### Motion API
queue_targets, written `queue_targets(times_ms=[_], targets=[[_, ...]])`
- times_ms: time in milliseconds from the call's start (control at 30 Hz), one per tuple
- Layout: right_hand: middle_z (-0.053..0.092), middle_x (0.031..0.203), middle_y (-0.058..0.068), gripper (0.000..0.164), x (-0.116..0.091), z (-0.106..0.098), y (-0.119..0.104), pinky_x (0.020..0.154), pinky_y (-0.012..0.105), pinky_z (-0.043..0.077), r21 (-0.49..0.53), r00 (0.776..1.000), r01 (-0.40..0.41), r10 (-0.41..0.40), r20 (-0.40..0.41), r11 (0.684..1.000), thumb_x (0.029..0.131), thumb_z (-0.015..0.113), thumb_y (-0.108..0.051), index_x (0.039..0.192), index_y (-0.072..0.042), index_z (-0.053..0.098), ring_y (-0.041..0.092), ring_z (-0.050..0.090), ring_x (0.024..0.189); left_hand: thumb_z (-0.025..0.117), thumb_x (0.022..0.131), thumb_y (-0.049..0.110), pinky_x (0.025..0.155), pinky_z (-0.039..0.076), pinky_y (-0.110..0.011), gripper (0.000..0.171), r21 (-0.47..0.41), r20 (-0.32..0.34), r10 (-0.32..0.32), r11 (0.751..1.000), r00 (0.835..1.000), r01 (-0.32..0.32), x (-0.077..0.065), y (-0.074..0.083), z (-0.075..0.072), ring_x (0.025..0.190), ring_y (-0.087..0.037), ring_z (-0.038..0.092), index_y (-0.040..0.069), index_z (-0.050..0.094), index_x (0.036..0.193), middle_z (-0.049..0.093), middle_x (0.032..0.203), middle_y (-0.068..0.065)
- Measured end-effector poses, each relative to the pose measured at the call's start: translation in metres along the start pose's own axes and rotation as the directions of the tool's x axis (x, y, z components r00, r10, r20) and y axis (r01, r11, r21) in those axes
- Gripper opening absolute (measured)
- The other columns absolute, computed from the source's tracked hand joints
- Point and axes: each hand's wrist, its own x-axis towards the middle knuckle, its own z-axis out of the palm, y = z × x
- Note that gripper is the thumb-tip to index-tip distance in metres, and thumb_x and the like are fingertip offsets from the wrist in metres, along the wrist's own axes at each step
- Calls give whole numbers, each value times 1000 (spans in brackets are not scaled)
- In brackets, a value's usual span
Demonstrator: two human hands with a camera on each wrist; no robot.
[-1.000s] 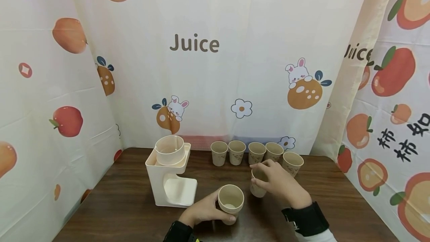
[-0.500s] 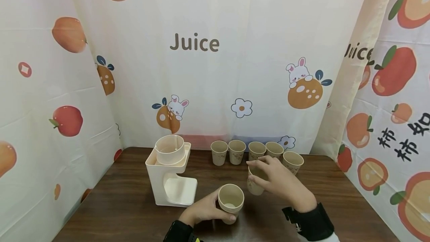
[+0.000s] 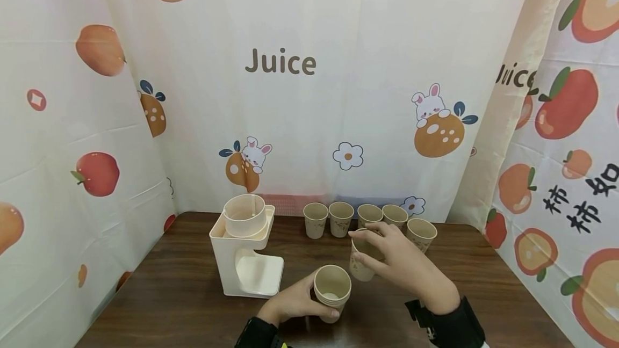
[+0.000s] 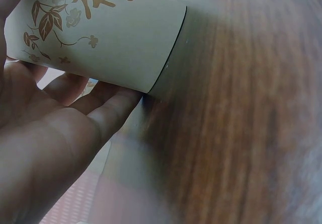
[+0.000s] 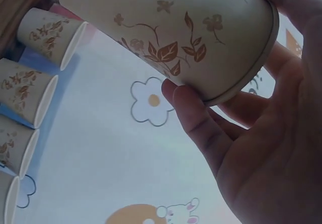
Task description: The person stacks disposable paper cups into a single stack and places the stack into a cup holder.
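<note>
In the head view, my left hand (image 3: 296, 301) grips a small nested stack of beige paper cups (image 3: 332, 284) at the front middle of the table, thumb in front and fingers round the far side. The left wrist view shows the stack's outer cup (image 4: 108, 38), printed with brown leaves and lettering, its base by the wood. My right hand (image 3: 405, 262) holds one upright paper cup (image 3: 360, 265) near its rim between thumb and fingers, just behind and right of the stack. The right wrist view has this cup's flowered side (image 5: 166, 38) close up; whether its base touches the table cannot be seen.
Several matching paper cups (image 3: 315, 223) stand along the table's back edge, the rightmost cup (image 3: 422, 234) near my right hand. Left of the stack is a cream-coloured stand (image 3: 224, 270) with a round open top. A fruit-printed curtain (image 3: 300, 111) hangs behind the brown table (image 3: 164, 289).
My right hand has moved a little left with its paper cup, closer to the stack. My left hand and the nested cups have stayed in place.
</note>
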Motion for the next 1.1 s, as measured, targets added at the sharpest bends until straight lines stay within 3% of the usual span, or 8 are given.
queue_targets(times_ms=[567, 1100], targets=[[52, 127, -1, 38, 2, -9, -31, 82, 45, 50, 11, 996, 93, -93, -8, 996, 88, 59, -49, 125, -45, 52, 18, 43, 117, 75, 78, 14, 97, 39, -41, 73, -9, 40, 22, 1000, 999, -22, 0, -1, -2, 117, -31, 46, 29, 35, 138, 52, 130, -8], [50, 131, -1, 38, 7, 0, -52, 82, 41, 51, 55, 985, 173, -173, -4, 983, 89, 57, -47, 126, -41, 53, 16, 42, 118, 76, 77, 18, 98, 38, -41, 75, 35, 16, -25, 999, 1000, 25, 1, 1, -1, 114, -20, 50, 32, 34, 137, 54, 127, 1]])
